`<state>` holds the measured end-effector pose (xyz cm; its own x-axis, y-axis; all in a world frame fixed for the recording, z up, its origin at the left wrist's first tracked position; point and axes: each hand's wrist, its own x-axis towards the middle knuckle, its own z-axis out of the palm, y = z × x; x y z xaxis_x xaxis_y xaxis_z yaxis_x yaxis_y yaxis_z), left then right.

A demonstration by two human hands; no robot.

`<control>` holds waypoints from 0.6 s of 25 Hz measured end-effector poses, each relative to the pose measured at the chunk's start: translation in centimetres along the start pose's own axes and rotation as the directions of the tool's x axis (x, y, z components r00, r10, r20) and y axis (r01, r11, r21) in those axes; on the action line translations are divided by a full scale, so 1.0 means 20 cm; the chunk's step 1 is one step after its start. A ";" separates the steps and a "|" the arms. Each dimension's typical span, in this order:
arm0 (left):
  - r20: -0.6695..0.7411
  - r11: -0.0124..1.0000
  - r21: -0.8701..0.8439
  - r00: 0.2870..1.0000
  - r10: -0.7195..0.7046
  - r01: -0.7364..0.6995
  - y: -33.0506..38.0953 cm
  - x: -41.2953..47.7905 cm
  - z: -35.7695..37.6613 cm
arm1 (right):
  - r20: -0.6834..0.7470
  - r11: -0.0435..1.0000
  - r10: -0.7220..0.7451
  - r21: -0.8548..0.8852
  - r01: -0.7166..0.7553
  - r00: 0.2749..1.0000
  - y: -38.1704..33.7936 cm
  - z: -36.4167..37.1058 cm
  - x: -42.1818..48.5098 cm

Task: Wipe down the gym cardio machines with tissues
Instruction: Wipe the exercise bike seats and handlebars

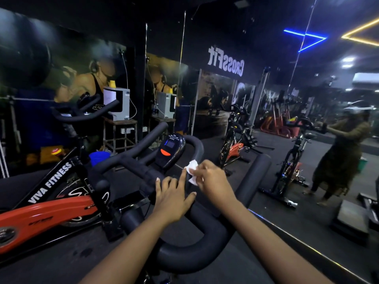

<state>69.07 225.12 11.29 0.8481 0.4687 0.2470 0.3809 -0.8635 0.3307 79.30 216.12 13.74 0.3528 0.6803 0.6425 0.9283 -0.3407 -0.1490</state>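
Pinching a tissue (192, 171) in your right hand (213, 180), you rested your left hand (172, 199), fingers straight, on the handlebar (196, 253).

Cannot tell how much of the tissue (192, 170) sits tucked inside the right hand (213, 180), nor read the dim console screen (169, 143).

I see the handlebar (205, 249) sheathed in matt black padding, foam by the look. At twelve o'clock the console (172, 150) shines as glossy black plastic. The tissue (192, 170) is soft, crumpled white paper. At nine o'clock, the flywheel cover (41, 216) gleams glossy orange.
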 end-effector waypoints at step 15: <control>-0.008 1.000 -0.013 1.000 0.001 -0.001 -0.01 0.01 0.00 | 0.193 0.988 -0.012 -0.146 0.041 0.981 0.19 -0.13 0.61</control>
<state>69.19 225.29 11.26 0.8457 0.4692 0.2543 0.3751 -0.8616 0.3421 86.74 221.40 22.97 0.3575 0.7968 0.4872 0.9148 -0.4038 -0.0108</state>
